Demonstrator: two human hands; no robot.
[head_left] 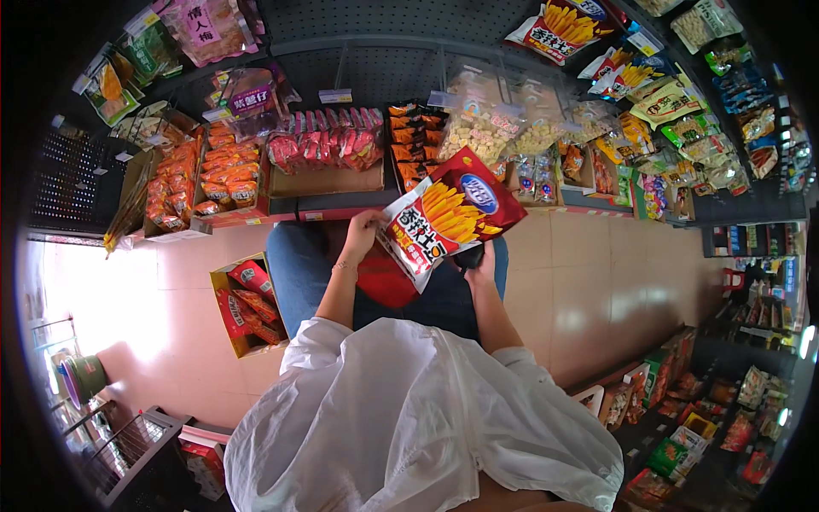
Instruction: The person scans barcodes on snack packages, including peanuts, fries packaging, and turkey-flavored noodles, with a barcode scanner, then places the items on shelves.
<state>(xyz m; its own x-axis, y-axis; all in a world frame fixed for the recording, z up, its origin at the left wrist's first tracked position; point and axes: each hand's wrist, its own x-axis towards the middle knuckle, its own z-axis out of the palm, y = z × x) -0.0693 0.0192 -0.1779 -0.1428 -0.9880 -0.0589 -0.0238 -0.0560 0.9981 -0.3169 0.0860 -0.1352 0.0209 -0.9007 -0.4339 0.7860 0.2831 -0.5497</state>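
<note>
A large red and white snack bag, printed with a picture of fries, is held tilted over my lap. My left hand is closed on the bag's left edge, fingers pinching it. At the bag's lower right, my right hand is closed around a small black object; the bag covers part of both, and I cannot make out the object's kind. Beneath the bag, something red lies between my knees. Its shape is mostly hidden.
Ahead is a dark shelf with boxes of orange packets, pink packets and clear bags of snacks. An open carton of red and orange bags stands on the floor at left. Another stocked shelf is behind right.
</note>
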